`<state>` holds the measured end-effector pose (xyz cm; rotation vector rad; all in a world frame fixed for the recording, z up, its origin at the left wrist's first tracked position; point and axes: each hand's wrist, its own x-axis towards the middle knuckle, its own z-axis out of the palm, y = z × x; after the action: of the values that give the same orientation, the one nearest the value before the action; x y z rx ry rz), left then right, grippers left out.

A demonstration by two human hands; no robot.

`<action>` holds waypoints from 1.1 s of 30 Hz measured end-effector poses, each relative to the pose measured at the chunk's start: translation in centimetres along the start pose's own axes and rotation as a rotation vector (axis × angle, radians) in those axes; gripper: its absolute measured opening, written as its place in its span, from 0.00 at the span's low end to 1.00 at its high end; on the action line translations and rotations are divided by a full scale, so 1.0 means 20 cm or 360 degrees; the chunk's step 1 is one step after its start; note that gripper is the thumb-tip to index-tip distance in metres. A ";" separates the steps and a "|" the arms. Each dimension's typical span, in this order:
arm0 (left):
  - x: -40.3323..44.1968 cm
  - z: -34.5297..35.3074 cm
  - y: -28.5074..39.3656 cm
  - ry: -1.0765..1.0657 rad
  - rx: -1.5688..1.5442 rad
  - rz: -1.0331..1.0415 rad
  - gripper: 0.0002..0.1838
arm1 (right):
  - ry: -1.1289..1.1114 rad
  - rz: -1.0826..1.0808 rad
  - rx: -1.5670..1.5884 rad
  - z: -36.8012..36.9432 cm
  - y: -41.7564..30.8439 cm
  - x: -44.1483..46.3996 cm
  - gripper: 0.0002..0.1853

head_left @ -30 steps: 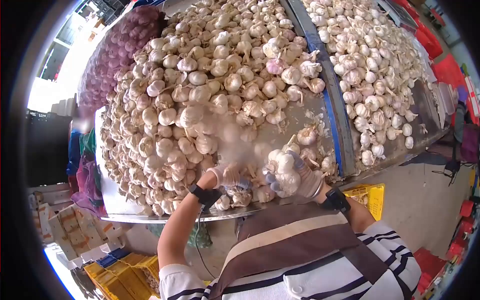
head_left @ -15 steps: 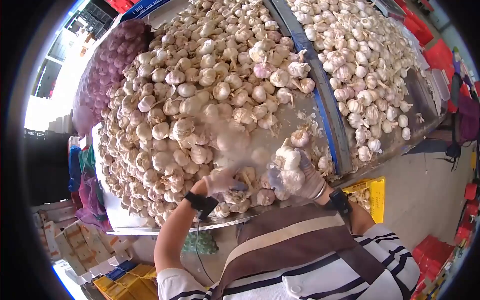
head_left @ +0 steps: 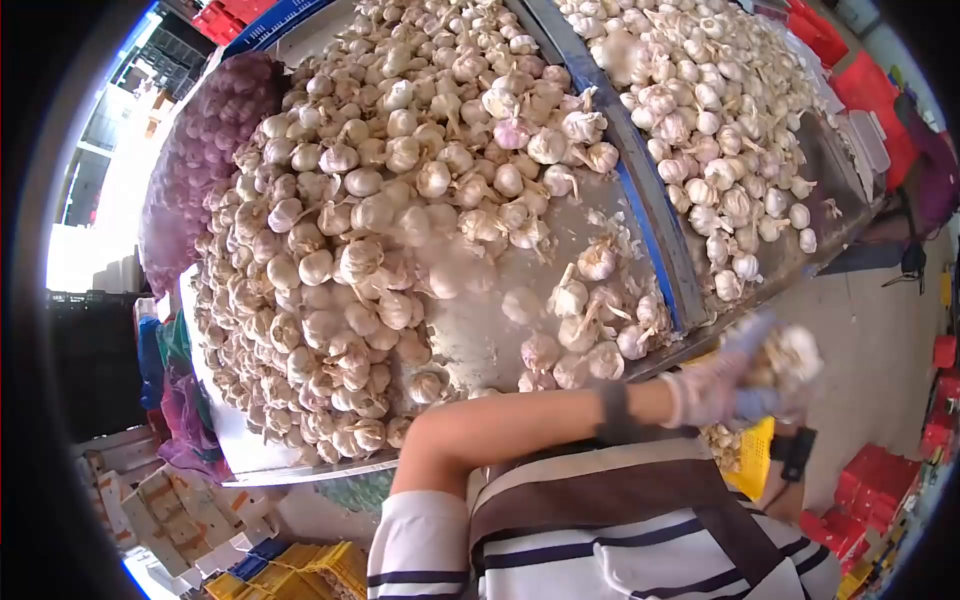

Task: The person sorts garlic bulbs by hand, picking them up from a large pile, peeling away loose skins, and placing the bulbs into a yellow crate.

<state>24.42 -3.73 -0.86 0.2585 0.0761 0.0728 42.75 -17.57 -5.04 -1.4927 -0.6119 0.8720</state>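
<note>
My left hand [head_left: 722, 382], in a pale glove with blue fingertips, reaches across my body to the right. Its fingers are closed around some garlic bulbs [head_left: 797, 352], blurred by motion, beside the table's front edge. Just beyond and below these bulbs is my right hand [head_left: 793, 408], mostly hidden behind them and the left hand; its fingers cannot be made out. Under the hands stands a yellow crate [head_left: 757, 458] with garlic in it. A small group of garlic bulbs [head_left: 574, 334] with dry stems lies on the metal table [head_left: 480, 345].
A large garlic heap [head_left: 350, 215] covers the table's left side. Past a blue-edged metal divider [head_left: 640, 190] lies a second heap [head_left: 725, 130]. A purple net sack [head_left: 205, 150] of bulbs leans at the far left. Red crates [head_left: 868, 485] stand on the floor at right.
Both hands have moved right from the tabletop to above the yellow crate, with garlic bulbs. My left arm now crosses my body. Several bulbs near the table's front edge are gone.
</note>
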 end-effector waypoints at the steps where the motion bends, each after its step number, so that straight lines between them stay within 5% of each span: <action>1: 0.00 0.04 -0.10 -0.0162 0.0616 0.0252 0.37 | 0.0209 0.0325 0.0295 -0.11 -0.07 -0.11 0.26; 2: 0.01 0.00 -0.12 -0.0175 0.0605 0.0243 0.37 | -0.0182 0.0533 0.0063 -0.31 -0.18 -0.15 0.26; 3: 0.00 -0.07 -0.14 -0.0247 0.1389 0.0239 0.33 | -0.0569 0.0741 -0.0169 -0.46 -0.27 -0.18 0.27; 4: -0.02 -0.10 -0.11 -0.0317 0.2177 0.0236 0.28 | -0.0476 0.1129 0.0061 -0.46 -0.30 -0.19 0.27; 5: -0.04 -0.17 0.00 -0.0502 0.2483 0.0084 0.26 | -0.0464 0.1126 0.0059 -0.95 -0.05 -0.42 0.27; 6: -0.13 -0.16 0.11 -0.0022 0.2606 0.0028 0.25 | -0.0280 0.0867 -0.0419 -1.40 0.18 -0.48 0.27; 7: -0.22 -0.18 0.28 0.0116 0.3017 0.0445 0.21 | -0.0091 0.0599 -0.0881 -1.02 0.25 -0.24 0.28; 8: -0.32 -0.16 0.43 0.0515 0.3539 0.0190 0.18 | -0.0181 0.0192 -0.2208 -0.74 0.03 -0.21 0.24; 9: -0.38 -0.38 0.52 0.0730 0.4112 0.0229 0.14 | -0.0174 0.0158 -0.1941 -0.48 -0.04 -0.15 0.22; 10: -0.48 -0.46 0.62 0.1142 0.4798 -0.0128 0.15 | -0.0165 0.0121 -0.1673 -0.29 -0.07 -0.08 0.20; 11: -0.53 -0.44 0.74 0.1581 0.4529 0.0101 0.19 | -0.0234 0.0114 -0.1425 -0.09 -0.09 0.00 0.19; 13: -0.67 -0.58 0.83 0.1731 0.4474 -0.0379 0.18 | -0.0442 -0.0037 -0.1119 0.27 -0.11 0.14 0.18; 17: -0.68 -0.59 0.85 0.1693 0.4527 -0.0367 0.12 | -0.1131 -0.0650 -0.1392 0.85 -0.07 0.37 0.16; 19: -0.64 -0.61 0.89 0.1647 0.4428 -0.0976 0.09 | -0.1363 -0.0996 -0.1666 1.06 0.02 0.40 0.17; 22: -0.64 -0.67 0.84 0.1544 0.4390 -0.0912 0.08 | -0.1582 -0.1033 -0.2109 1.31 0.11 0.41 0.20; 25: -0.60 -0.68 0.84 0.1622 0.4055 -0.1099 0.07 | -0.1446 -0.0738 -0.2492 1.40 0.23 0.43 0.15; 28: -0.64 -0.73 0.74 0.1833 0.4061 -0.0714 0.12 | -0.1602 -0.0652 -0.2180 1.33 0.27 0.49 0.17; 30: -0.67 -0.74 0.75 0.1761 0.3913 -0.0666 0.12 | -0.1630 -0.0158 -0.0917 1.23 0.31 0.52 0.20; 31: -0.69 -0.74 0.76 0.1683 0.3768 -0.0621 0.13 | -0.1628 -0.0159 -0.0917 1.17 0.29 0.52 0.20; 33: -0.67 -0.62 0.69 0.1763 0.3464 0.0036 0.20 | -0.1427 0.0827 0.0389 1.07 0.20 0.46 0.21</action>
<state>9.27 11.58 -8.34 2.3800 1.2874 0.1223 30.24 1.80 -9.91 -0.9898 -0.7217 1.9872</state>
